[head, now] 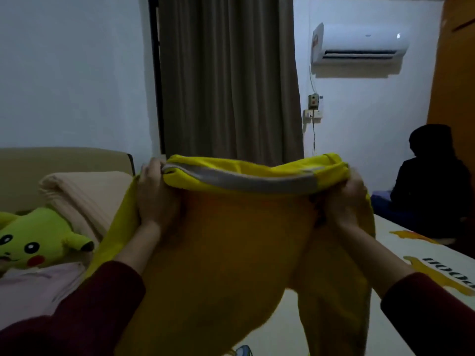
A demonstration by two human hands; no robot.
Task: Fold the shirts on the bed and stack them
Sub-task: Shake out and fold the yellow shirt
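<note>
Shirt: a yellow shirt (pixel 231 253) with a grey band along its upper edge is held up in the air over the bed (pixel 401 242), its lower part hanging toward the sheet.
Left hand: the left hand (pixel 154 194) grips the upper left corner of the shirt, fingers curled over the grey band.
Right hand: the right hand (pixel 347 199) clutches the upper right corner, cloth bunched in its fist.
Sleeves: both forearms come up from the bottom edge in dark red sleeves (pixel 84 304).
Bed: the sheet is pale with yellow print and dark lettering on the right side.
Plush toy: a yellow-green plush toy (pixel 38 240) lies on the left of the bed, just beside a beige pillow (pixel 84 196).
Pink cloth: a pale pink piece (pixel 33 291) lies below the toy; it may be another garment, but the dim light leaves that unclear.
Background: a grey-brown curtain (pixel 228 73) hangs in the middle, an air conditioner (pixel 359 44) is on the white wall.
Other person: a person in dark clothes (pixel 434 183) sits at the far right, beyond the bed.
</note>
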